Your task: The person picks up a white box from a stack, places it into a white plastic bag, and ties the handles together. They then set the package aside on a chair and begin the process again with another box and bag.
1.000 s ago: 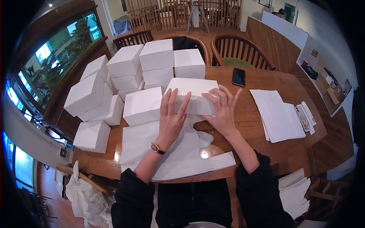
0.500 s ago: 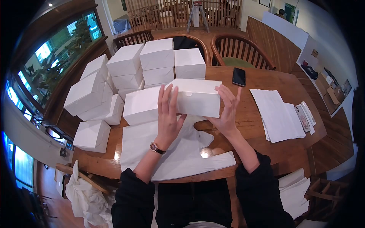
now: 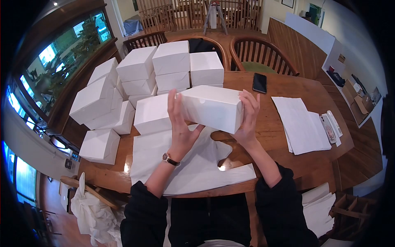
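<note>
A closed white cardboard box (image 3: 212, 112) is held between my two hands above the table. My left hand (image 3: 182, 133), with a watch on its wrist, presses the box's left end, its fingers straight up. My right hand (image 3: 247, 117) grips the right end, fingers bent over the top edge and thumb low. Beneath my forearms lies a flat white sheet (image 3: 177, 173) with a curved edge. Another white box (image 3: 153, 113) sits just left of the held one, partly hidden by my left hand.
Several stacked white boxes (image 3: 135, 64) fill the table's back left, and a single box (image 3: 98, 146) stands at its left edge. A dark phone (image 3: 259, 83) lies at the back. White sheets (image 3: 294, 123) are on the right beside a patterned case (image 3: 328, 128). Wooden chairs (image 3: 265, 51) stand behind.
The held box has turned and tilted, its right end now lower and nearer to me. My left fingers have shifted slightly left, while my right hand has followed the box's right end.
</note>
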Action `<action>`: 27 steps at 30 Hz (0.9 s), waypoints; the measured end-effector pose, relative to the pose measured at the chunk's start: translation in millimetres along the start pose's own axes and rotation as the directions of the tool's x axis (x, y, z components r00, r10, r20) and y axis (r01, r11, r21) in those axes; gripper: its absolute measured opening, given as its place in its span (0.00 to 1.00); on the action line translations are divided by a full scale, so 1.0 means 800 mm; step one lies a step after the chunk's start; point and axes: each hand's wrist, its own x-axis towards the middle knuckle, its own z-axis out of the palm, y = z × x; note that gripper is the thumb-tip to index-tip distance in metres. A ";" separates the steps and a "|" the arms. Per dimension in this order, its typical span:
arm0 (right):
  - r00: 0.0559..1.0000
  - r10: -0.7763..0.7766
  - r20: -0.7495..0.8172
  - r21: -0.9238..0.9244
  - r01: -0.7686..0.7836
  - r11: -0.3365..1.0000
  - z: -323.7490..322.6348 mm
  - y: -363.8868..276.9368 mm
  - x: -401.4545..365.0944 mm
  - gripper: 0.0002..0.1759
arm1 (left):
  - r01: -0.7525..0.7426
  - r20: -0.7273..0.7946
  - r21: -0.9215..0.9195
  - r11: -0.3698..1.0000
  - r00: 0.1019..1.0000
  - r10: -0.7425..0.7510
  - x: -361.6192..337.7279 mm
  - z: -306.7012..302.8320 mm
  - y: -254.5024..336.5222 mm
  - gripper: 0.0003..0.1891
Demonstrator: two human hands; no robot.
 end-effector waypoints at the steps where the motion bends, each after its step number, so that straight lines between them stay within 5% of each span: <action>1: 1.000 0.025 -0.015 0.027 -0.025 0.999 0.003 0.003 -0.002 0.52 | 0.007 -0.048 -0.027 1.000 0.999 -0.008 0.000 0.001 0.000 0.62; 7: 0.993 0.119 -0.024 0.124 -0.115 0.986 0.012 0.008 -0.007 0.52 | 0.107 -0.002 -0.381 0.918 0.993 -0.116 0.001 0.000 -0.006 0.69; 13: 0.990 0.130 0.057 0.230 -0.140 0.963 0.009 0.018 -0.016 0.51 | 0.042 -0.020 -0.449 0.893 0.998 -0.057 -0.003 -0.007 -0.012 0.64; 16: 0.986 0.155 0.052 0.303 -0.164 0.939 0.011 0.020 -0.020 0.49 | -0.037 -0.048 -0.157 0.987 0.998 0.029 -0.009 -0.014 -0.016 0.58; 27: 0.977 0.171 0.129 0.216 -0.196 0.956 0.013 0.023 -0.031 0.45 | 0.031 -0.139 -0.232 0.972 0.988 -0.064 -0.013 -0.007 -0.012 0.50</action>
